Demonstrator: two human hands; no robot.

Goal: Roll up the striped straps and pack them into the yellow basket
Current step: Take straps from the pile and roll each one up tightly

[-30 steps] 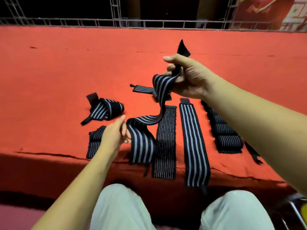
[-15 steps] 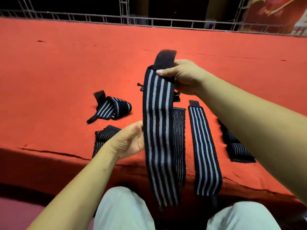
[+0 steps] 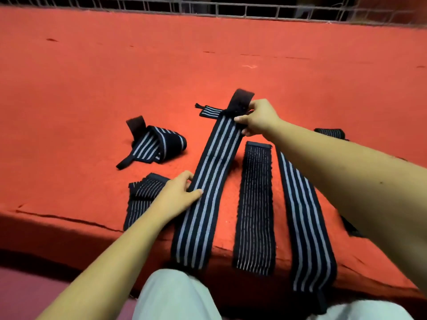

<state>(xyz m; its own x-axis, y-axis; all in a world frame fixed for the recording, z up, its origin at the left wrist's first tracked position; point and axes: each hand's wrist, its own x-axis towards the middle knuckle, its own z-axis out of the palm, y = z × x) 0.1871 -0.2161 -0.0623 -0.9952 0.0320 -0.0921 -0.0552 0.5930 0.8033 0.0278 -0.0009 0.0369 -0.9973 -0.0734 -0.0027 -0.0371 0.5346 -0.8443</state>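
Early stage: one rolled strap [image 3: 157, 144] on the red bench [image 3: 92, 77], flat straps [image 3: 255, 204] waiting, basket out of view; right hand [image 3: 258, 117] pinches the long strap [image 3: 208, 192] at its far end, left hand [image 3: 178, 197] pinches its edge midway, strap stretched along the bench, unrolled.

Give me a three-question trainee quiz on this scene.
1. True or false: the yellow basket is in view.
2. The right hand pinches a strap at its: A far end, B middle, C near end.
3. Fill in: the table cloth is ___.
Key: 1 false; 2 A; 3 red.
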